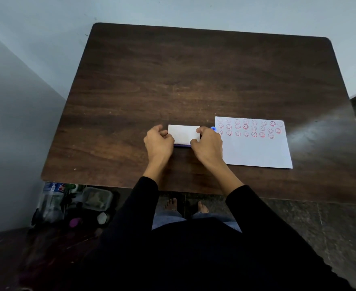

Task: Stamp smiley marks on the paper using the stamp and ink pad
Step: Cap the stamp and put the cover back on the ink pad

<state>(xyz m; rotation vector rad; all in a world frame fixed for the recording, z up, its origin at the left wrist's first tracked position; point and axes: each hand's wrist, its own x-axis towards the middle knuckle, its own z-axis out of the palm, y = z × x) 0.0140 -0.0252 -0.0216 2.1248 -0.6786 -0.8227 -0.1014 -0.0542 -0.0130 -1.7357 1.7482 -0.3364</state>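
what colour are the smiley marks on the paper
Red to pinkish-red smiley marks, some faint, in three rows on the white paper; the head view shows them.

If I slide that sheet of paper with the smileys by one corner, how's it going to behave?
The paper lies flat and thin on the smooth wooden table, so it would probably glide easily and pivot rather than travel straight. Lifted by one corner it would likely droop, being a single sheet. Nothing weighs it down; only the right hand is beside its left edge.
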